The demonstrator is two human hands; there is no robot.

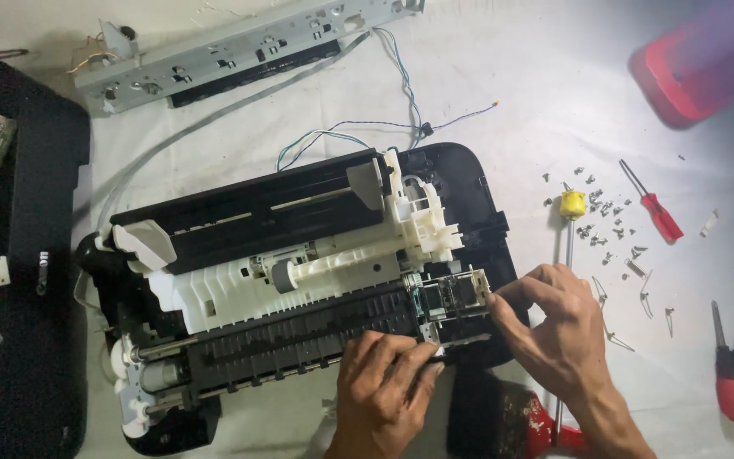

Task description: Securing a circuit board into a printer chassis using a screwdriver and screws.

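Left hand: palm down, fingers curled onto the front edge of the black ribbed plastic bar of the printer, pressing rather than enclosing it. Right hand: thumb and forefinger pinched on the small black-and-grey mechanism block at the right end of that bar.

Opened black plastic printer chassis: centre of the white cloth-covered table, cover off, lying at a slant. White plastic roller frame runs across its middle; a metal shaft lies along the front.

Yellow-handled screwdriver: just right of the chassis, its shaft passing under the right wrist. Scatter of small loose metal screws: beside the yellow handle. Red-handled screwdriver: right of the screws. Grey metal rail with attached wires: at the far edge. Black plastic cover panel: far left.
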